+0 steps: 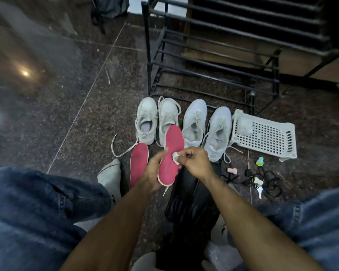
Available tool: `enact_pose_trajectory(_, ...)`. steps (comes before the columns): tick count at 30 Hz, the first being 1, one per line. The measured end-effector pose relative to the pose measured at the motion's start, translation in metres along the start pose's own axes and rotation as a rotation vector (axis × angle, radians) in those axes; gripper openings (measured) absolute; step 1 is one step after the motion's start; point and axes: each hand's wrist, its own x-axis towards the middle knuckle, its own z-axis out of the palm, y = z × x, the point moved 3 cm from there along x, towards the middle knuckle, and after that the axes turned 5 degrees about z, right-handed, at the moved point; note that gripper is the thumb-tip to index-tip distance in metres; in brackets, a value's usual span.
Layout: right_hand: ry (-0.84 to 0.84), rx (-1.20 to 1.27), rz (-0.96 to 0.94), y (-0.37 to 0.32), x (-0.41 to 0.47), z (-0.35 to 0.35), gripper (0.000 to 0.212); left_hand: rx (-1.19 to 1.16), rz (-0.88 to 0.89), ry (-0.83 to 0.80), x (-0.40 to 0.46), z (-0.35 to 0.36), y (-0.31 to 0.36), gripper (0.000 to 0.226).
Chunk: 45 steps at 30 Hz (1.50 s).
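Nearest, below the held pink insole (171,151), a black ribbed item (192,202) lies on the floor between the knees. The left hand (155,171) grips that insole from beneath, and the right hand (196,163) pinches a small white wipe (175,158) against its face. Left of it a second pink insole (138,163) lies flat. To its right are a black cord (266,178) and small caps. Just beyond stand two pairs of white sneakers (147,120), its tip overlapping one. Farther right, a white perforated basket (272,139) lies tipped, with a pale lump (245,125) inside. A black shoe rack (148,55) stands behind.
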Motion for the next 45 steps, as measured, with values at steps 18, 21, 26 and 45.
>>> enact_pose_trajectory(18, -0.012, -0.653, -0.601, -0.103, -0.080, -0.029, 0.024, -0.228, 0.076, -0.317, -0.033, 0.071, 0.031, 0.063)
enact_pose_trajectory(21, 0.180, -0.794, -0.579, -0.119, -0.062, -0.045, 0.026, -0.231, 0.103, -0.317, -0.034, 0.077, 0.028, 0.051)
enact_pose_trajectory(26, 0.180, -0.744, -0.543, -0.126, -0.060, -0.049, 0.022, -0.218, 0.113, -0.355, -0.037, 0.082, 0.032, 0.051)
enact_pose_trajectory(45, -0.055, -0.911, -0.660, -0.129, -0.088, -0.055, 0.023, -0.224, 0.083, -0.408, -0.035, 0.084, 0.029, 0.059)
